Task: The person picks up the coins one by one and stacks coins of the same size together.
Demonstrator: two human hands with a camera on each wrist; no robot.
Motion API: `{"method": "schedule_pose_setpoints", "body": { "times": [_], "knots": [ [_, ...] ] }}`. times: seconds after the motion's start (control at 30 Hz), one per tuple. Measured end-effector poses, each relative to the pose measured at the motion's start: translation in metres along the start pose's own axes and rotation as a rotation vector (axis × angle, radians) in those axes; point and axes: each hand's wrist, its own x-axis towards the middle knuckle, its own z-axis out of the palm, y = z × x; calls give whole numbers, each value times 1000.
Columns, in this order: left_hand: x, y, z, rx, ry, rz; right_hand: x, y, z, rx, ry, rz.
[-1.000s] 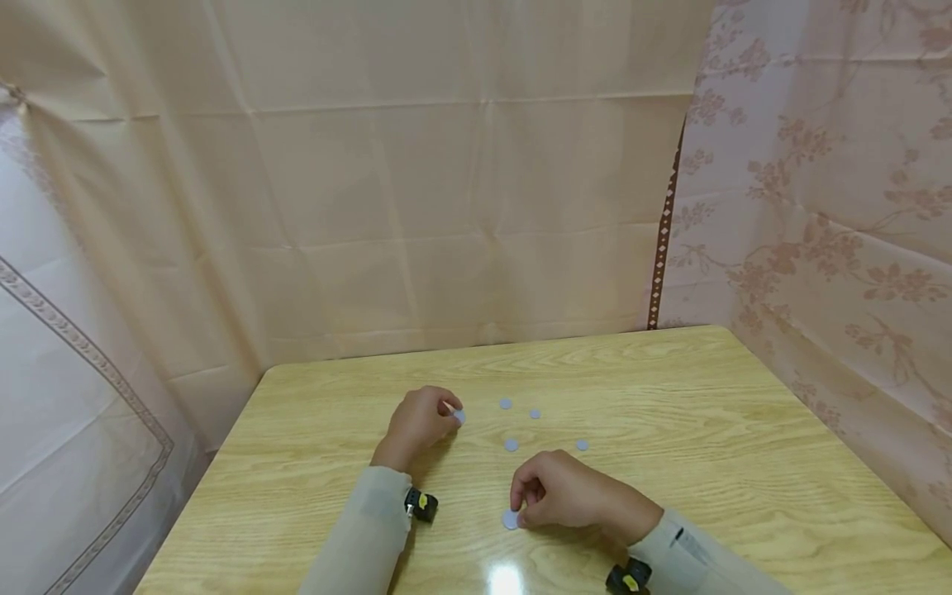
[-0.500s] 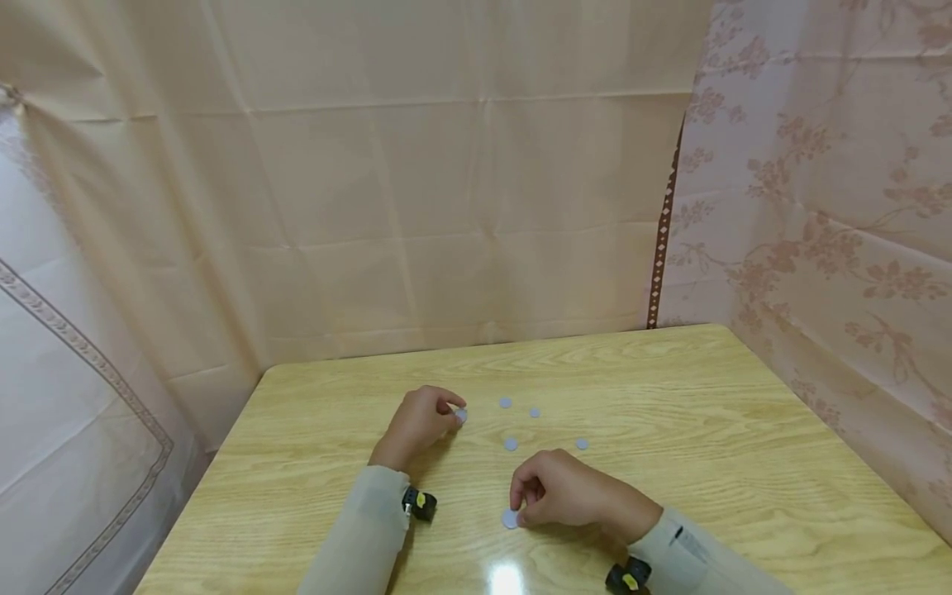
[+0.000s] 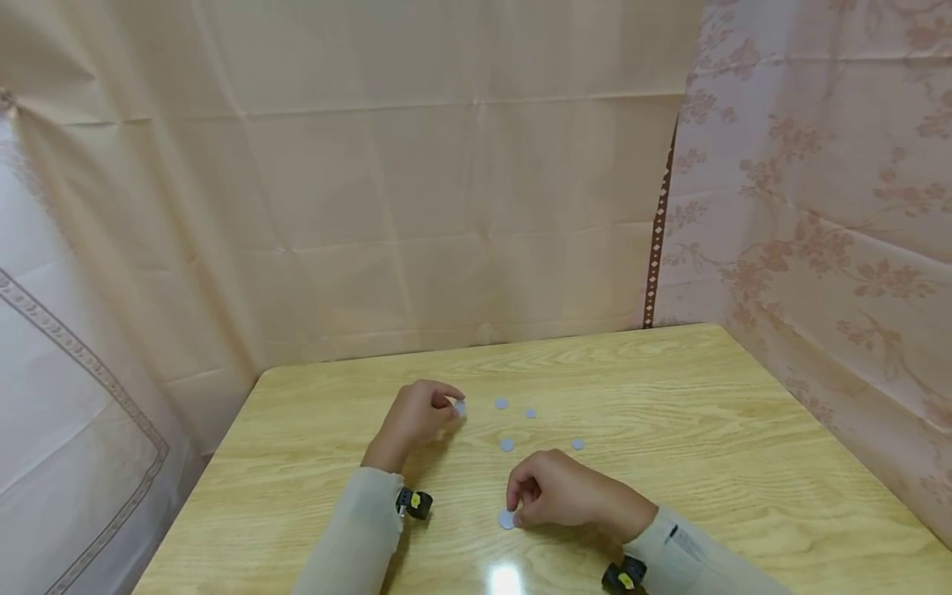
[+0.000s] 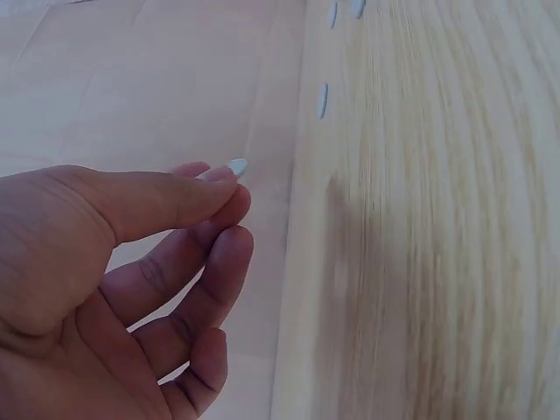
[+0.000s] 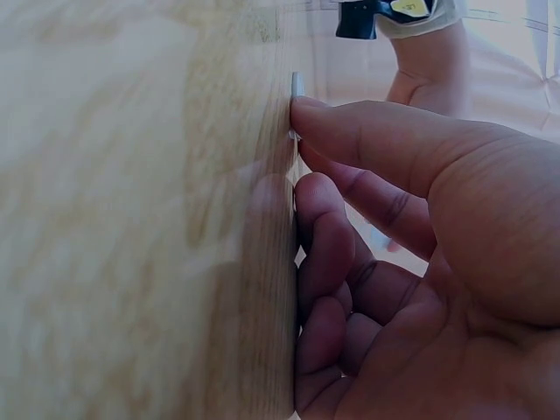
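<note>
Near disc: a small, flat, round pale-grey disc (image 3: 507, 519) lay on the light wooden table (image 3: 706, 413), close to the front edge, under the tips of the right hand (image 3: 561, 494).
Right hand grip: the fingers (image 5: 350, 131) were curled, the thumb tip pressed on the disc's edge (image 5: 297, 85) in the right wrist view; whether the disc was truly pinched or only touched could not be told.
Far disc: a second pale-grey round disc (image 3: 460, 407) was at the fingertips of the left hand (image 3: 413, 416), left of the table's middle.
Left hand grip: the thumb and forefinger were together, clamped on that disc's rim (image 4: 236, 166), the other fingers (image 4: 201, 289) curled loosely below, as the left wrist view showed.
Loose discs: four more small grey discs lay between and beyond the hands, two farther back (image 3: 502, 403) (image 3: 530, 413) and two nearer (image 3: 507, 445) (image 3: 578, 444), all apart from one another.
Wrists: each pale beige sleeve (image 3: 357, 529) carried a black and yellow wrist camera (image 3: 412, 502).
Surroundings: a creased beige cloth backdrop (image 3: 416, 207) hung behind the table and a pink flowered curtain (image 3: 818, 207) on its right side.
</note>
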Motion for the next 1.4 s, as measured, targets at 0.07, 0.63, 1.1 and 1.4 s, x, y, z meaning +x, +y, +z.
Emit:
{"method": "schedule_pose_setpoints", "body": {
  "times": [0.07,0.63,1.1,1.4],
  "knots": [
    [0,1,0,-12,2,1,0,0,0,-5,1,3],
    [-12,13,-4,-257,-3,44,0,0,-1,-2,-4,-1],
    [-34,23,-9,-372,-92,58,1,0,-1,-11,1,-3],
    [-49,24,-6,-378,-130,58,1,0,-1,-11,1,-1]
  ]
}}
